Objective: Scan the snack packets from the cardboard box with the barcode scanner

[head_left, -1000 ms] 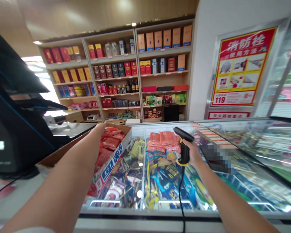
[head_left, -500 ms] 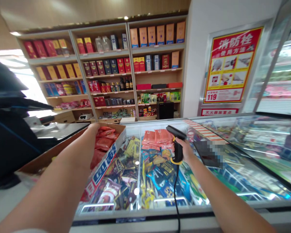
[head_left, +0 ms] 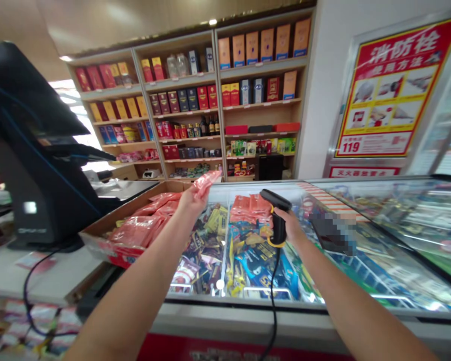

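Observation:
My left hand (head_left: 194, 200) is closed on a shiny red packet (head_left: 207, 181), held above the right rim of a cardboard box (head_left: 108, 250). More red packets (head_left: 135, 229) are heaped inside that box. My right hand (head_left: 284, 223) grips a black barcode scanner (head_left: 278, 225) with yellow trim by its handle, its head tilted up to the left. From the handle a black cord (head_left: 273, 296) runs down over the freezer front. Just beyond the scanner, several red packets (head_left: 246, 206) lie together on the freezer's glass top.
Under the glass of the freezer (head_left: 225, 311) are many colourful packs. A dark flat device (head_left: 328, 235), partly blurred out, lies right of the scanner. The black checkout terminal (head_left: 26, 165) stands at left. Shelves of boxes (head_left: 205, 98) line the back wall.
My left hand has come up out of the box with a red packet and moved right. The view has turned left, showing more of the terminal. My right hand still holds the scanner.

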Motion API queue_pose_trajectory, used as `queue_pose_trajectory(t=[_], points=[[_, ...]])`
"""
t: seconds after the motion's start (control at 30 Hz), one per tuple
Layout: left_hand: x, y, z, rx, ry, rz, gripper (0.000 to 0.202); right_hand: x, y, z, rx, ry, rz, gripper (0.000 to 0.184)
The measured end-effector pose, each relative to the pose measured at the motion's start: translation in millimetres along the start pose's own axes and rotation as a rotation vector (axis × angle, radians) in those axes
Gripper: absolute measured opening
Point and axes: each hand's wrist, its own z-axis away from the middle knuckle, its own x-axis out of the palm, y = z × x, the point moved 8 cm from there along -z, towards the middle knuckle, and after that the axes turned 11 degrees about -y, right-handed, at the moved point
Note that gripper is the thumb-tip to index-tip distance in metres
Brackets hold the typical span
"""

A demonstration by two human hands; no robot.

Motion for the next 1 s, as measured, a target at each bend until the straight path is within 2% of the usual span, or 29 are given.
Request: queue_pose_trajectory(t=[0.07, 0.13, 0.2, 0.27, 0.33, 0.5, 0.57, 0.77, 1.0], points=[[-12.1, -48, 15, -0.079, 0.005, 0.117, 0.022, 2, 0, 1, 0.0, -0.008, 0.007, 0.03], [-26.8, -82, 21, -0.118, -0.011, 0.126, 0.019, 2, -1, 2, 0.003, -0.004, 0.017, 0.031], [-38.5, -102, 20, -0.139, -0.063, 0.097, 0.016, 3, -3, 3, 0.005, -0.002, 0.031, 0.031], [-45.1, -112, 16, -0.152, -0.123, 0.096, 0.011, 7, -6, 5, 0.0, -0.029, 0.06, 0.029], [-45.9, -116, 13, -0.148, -0.177, 0.103, 0.007, 14, -9, 6, -0.012, -0.074, 0.099, 0.027], [-33.4, -108, 11, 0.016, -0.282, -0.099, 0.04, 30, -14, 10, -0.027, -0.17, 0.162, 0.024], [-31.3, -106, 11, 0.067, -0.286, -0.193, 0.043, 33, -15, 11, -0.011, -0.202, 0.178, 0.023], [-37.4, -96, 10, 0.236, -0.209, -0.424, 0.032, 46, -8, 15, 0.133, -0.374, 0.235, 0.027], [-34.7, -89, 13, 0.272, -0.182, -0.554, 0.024, 53, -2, 15, 0.174, -0.433, 0.294, 0.029]])
